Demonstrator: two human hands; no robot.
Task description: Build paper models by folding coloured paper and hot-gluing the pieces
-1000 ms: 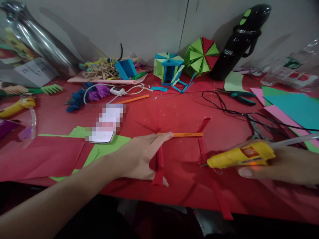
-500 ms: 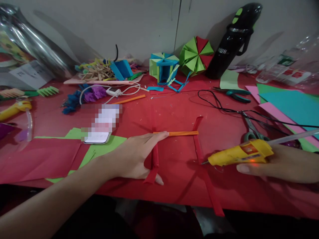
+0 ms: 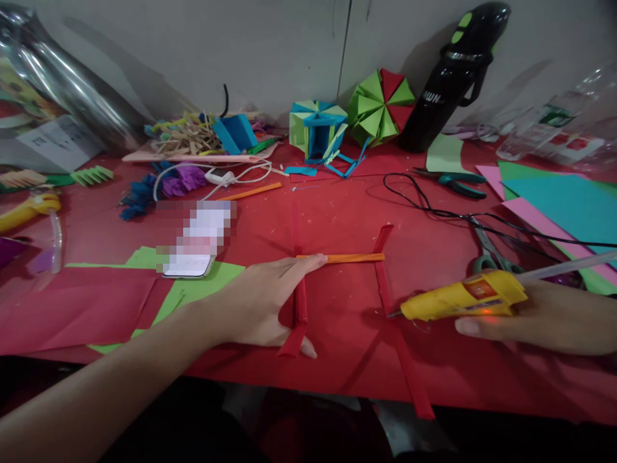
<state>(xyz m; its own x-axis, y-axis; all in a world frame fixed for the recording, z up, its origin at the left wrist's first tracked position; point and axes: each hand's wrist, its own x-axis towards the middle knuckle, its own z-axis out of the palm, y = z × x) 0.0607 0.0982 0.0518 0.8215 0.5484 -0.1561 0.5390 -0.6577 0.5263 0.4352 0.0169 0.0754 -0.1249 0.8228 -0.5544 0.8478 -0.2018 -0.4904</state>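
My left hand (image 3: 255,299) is closed around the left end of a frame of folded paper strips. One of its fingers lies on the orange paper strip (image 3: 357,258), and another fingertip shows past the lower end of the left red paper strip (image 3: 301,299). The orange strip reaches across to a longer red paper strip (image 3: 383,286), which runs down to the table edge. My right hand (image 3: 544,325) grips a yellow hot glue gun (image 3: 463,297) with a glue stick at its back. The gun's nozzle is at the longer red strip; whether it touches is unclear.
A phone (image 3: 197,241) lies on green and red paper at left. Pliers (image 3: 453,183), scissors (image 3: 491,251) and a black cable (image 3: 424,202) are at right. Paper models (image 3: 318,132) and a black bottle (image 3: 446,80) stand by the wall. Another yellow glue gun (image 3: 31,212) lies far left.
The glue gun in my right hand has shifted very slightly left along the longer red strip. My left hand and the strips stay where they were.
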